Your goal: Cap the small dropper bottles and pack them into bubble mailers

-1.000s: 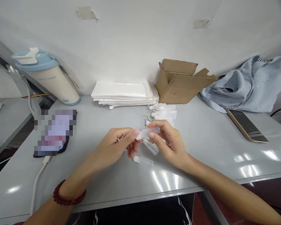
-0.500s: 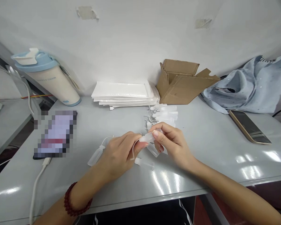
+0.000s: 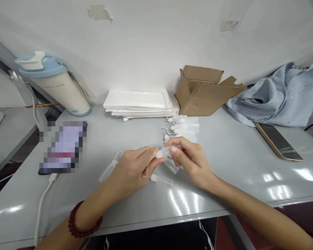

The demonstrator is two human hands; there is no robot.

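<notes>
A small translucent plastic bottle [image 3: 167, 151] is held between my two hands above the desk. My left hand [image 3: 135, 165] is closed, its thumb and fingers pinching the white cap end. Around the bottle's body the fingers of my right hand [image 3: 189, 158] are closed. Just beneath lies a second clear bottle [image 3: 171, 165], partly covered by my right hand. Nearer the front edge rests a capped bottle [image 3: 161, 180]. To the left, another bottle [image 3: 108, 171] with a thin white cord lies partly behind my left hand. Several more bottles [image 3: 186, 126] with cords are piled beyond my hands.
White padded envelopes [image 3: 135, 99] are stacked against the wall beside an open cardboard box [image 3: 208, 97]. A tumbler [image 3: 59, 86] and a charging phone [image 3: 65, 147] stand and lie on the left. On the right are another phone [image 3: 279, 140] and a light blue cloth [image 3: 273, 97].
The whole view has shifted slightly. Both hands keep their hold on the bottle, and the left hand has turned a little, leaving less of the cord visible.
</notes>
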